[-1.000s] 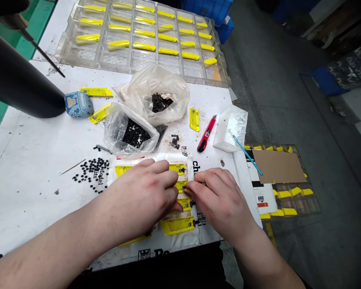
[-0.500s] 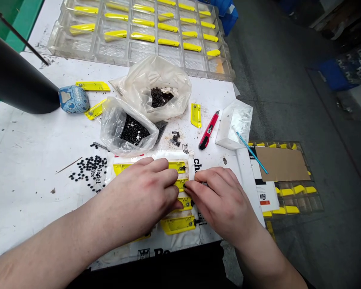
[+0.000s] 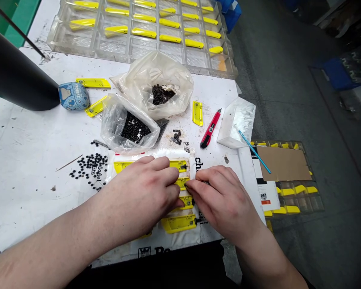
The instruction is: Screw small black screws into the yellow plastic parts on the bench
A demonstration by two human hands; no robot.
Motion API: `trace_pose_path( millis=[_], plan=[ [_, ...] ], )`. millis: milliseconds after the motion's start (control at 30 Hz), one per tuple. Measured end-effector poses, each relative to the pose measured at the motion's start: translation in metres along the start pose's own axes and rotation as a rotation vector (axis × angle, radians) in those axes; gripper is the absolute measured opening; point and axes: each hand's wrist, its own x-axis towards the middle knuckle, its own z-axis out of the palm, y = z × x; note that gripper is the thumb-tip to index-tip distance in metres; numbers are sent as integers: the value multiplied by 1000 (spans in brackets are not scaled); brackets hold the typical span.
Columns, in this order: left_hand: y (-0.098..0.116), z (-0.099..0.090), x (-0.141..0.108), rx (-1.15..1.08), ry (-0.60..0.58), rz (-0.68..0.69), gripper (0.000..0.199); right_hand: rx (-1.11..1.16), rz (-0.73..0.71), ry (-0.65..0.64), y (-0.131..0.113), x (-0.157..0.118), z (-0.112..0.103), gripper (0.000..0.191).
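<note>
Several yellow plastic parts (image 3: 179, 224) lie in a column on a white printed plastic sheet (image 3: 180, 240), some with small black clips (image 3: 193, 202) at their right ends. My left hand (image 3: 152, 188) covers the left and middle of the column, its fingers curled down onto one yellow part (image 3: 181, 183). At that part's right end, my right hand (image 3: 221, 196) has thumb and forefinger pinched together on a small dark piece, mostly hidden by the fingertips. Both hands are close together, with a narrow gap between them.
Two clear bags (image 3: 129, 140) of small black pieces stand beyond my hands. Loose black discs (image 3: 92, 166) lie left; a red utility knife (image 3: 210, 129) and white block (image 3: 236, 124) are right. A compartment tray (image 3: 112, 52) of yellow parts spans the back.
Both hands keep nearly the same pose at the yellow part. The right fingertips shift very slightly, and the whole view has moved a little.
</note>
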Motion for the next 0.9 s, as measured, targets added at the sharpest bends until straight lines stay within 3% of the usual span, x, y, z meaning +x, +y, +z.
trace_pose_path(
  millis=[500, 900],
  plan=[
    [0, 1, 0, -1, 16, 6, 31, -4, -5, -6, 0, -1, -1, 11],
    [3, 6, 1, -14, 41, 33, 27, 11, 65, -10, 7, -4, -13, 11]
  ],
)
